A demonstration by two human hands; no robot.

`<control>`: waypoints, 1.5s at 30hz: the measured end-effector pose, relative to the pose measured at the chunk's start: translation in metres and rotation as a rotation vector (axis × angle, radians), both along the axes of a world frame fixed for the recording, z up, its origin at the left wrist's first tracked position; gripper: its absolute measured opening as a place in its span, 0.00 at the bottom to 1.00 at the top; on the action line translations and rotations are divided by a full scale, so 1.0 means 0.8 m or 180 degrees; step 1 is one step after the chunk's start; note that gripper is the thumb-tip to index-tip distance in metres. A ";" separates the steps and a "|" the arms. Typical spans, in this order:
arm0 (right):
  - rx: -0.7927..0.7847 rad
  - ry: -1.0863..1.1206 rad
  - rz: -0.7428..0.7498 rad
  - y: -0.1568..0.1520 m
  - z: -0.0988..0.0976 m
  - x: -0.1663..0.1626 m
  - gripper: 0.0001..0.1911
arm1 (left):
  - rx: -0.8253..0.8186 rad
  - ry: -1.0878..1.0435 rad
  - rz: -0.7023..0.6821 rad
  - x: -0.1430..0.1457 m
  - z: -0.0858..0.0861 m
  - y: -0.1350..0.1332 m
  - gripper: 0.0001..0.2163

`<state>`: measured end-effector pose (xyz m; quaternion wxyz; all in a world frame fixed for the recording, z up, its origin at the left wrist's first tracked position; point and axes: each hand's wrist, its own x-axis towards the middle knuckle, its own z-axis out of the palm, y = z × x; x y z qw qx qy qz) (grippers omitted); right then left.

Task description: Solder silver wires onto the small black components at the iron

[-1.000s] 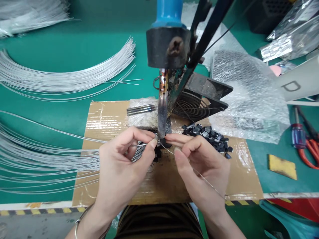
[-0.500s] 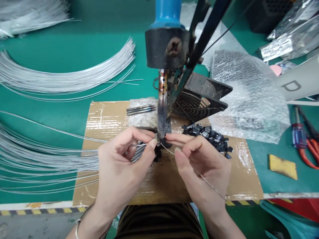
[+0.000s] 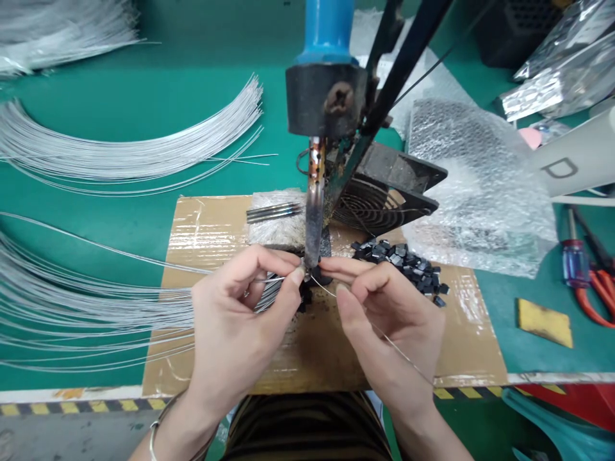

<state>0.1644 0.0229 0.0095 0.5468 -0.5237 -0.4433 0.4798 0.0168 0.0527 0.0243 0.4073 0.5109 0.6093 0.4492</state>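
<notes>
My left hand (image 3: 240,320) pinches a thin silver wire (image 3: 269,280) between thumb and forefinger, its end right under the tip of a hanging soldering iron (image 3: 314,205). My right hand (image 3: 389,320) is closed in a pinch on a fine strand of solder wire (image 3: 384,336) that runs back over the hand toward me. Both sets of fingertips meet at the iron's tip, above a taped cardboard pad (image 3: 206,237). A small black part (image 3: 303,296) lies just below the fingers. The iron's blue handle (image 3: 327,25) sits in a dark clamp.
Bundles of curved silver wires (image 3: 120,153) lie left on the green mat, more (image 3: 72,301) trailing to my left hand. A heap of small black parts (image 3: 403,262), a black fan (image 3: 384,192) and bubble wrap (image 3: 475,192) sit right. Screwdriver (image 3: 574,256), red pliers (image 3: 593,294), yellow sponge (image 3: 545,320) far right.
</notes>
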 end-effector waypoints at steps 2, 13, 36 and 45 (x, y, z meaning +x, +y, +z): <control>0.0006 -0.0003 0.0011 -0.001 0.000 0.000 0.11 | 0.0059 0.0014 -0.0019 -0.001 -0.001 -0.001 0.07; 0.0008 -0.0094 -0.0173 0.000 0.001 -0.009 0.12 | 0.0030 0.0004 -0.0052 -0.003 -0.003 -0.001 0.07; 0.0189 -0.0463 -0.0040 -0.001 -0.002 -0.004 0.12 | -0.0002 -0.0084 -0.0089 -0.003 -0.005 -0.002 0.08; 0.0278 -0.0509 -0.0068 -0.003 -0.002 -0.004 0.12 | 0.0050 -0.0115 -0.0077 -0.003 -0.005 -0.004 0.07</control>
